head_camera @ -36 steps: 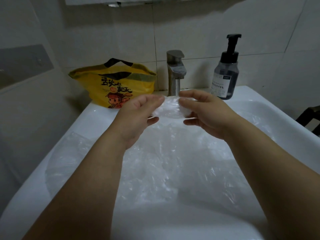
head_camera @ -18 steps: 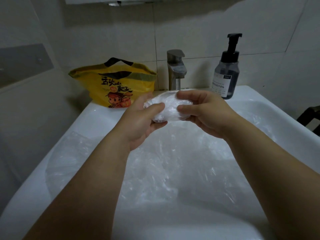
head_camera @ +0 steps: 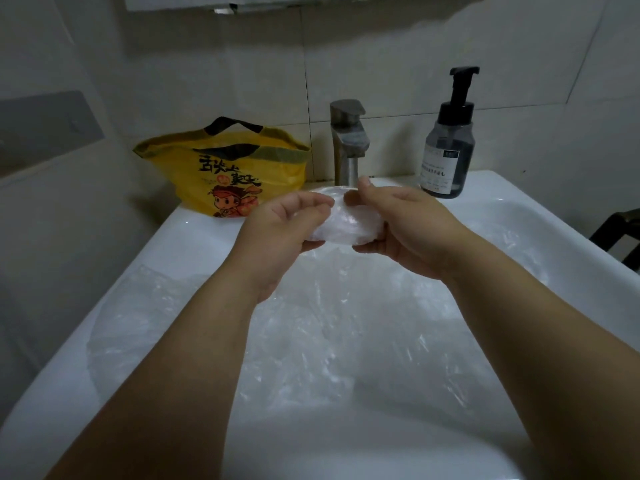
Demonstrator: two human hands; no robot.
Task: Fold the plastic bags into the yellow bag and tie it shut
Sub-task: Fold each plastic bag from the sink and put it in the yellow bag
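Tap (head_camera: 348, 143) and soap bottle (head_camera: 448, 147) stand at the back of a white sink (head_camera: 194, 237), the bottle to the right with a black pump head and a dark, see-through body. On the sink's back left corner, against the tiled wall, sits the yellow bag (head_camera: 225, 174). It is upright, its mouth is open and slack, a black handle arches over the top, and black characters and a cartoon figure are printed on its front.

Crumpled clear bags (head_camera: 346, 341) lie spread across the basin. They cover most of it and spill over the left rim.

Above the far part of the basin, in front of the tap, both hands hold one folded bag (head_camera: 349, 226), a compact whitish wad of clear film. The left hand (head_camera: 280, 230) grips its left end, with the thumb curled over the top and the fingers tucked beneath. The right hand (head_camera: 405, 230) grips the right end, its thumb pressed on the upper edge near the other thumb and its fingers curled under the wad. The wad is off the sink, clear of the bags below, and apart from the yellow bag, which is to its left and further back. Both forearms reach in from the bottom of the view, bare to the edge of the picture.

A dark piece of furniture (head_camera: 620, 233) shows at the right edge, too cut off to identify.
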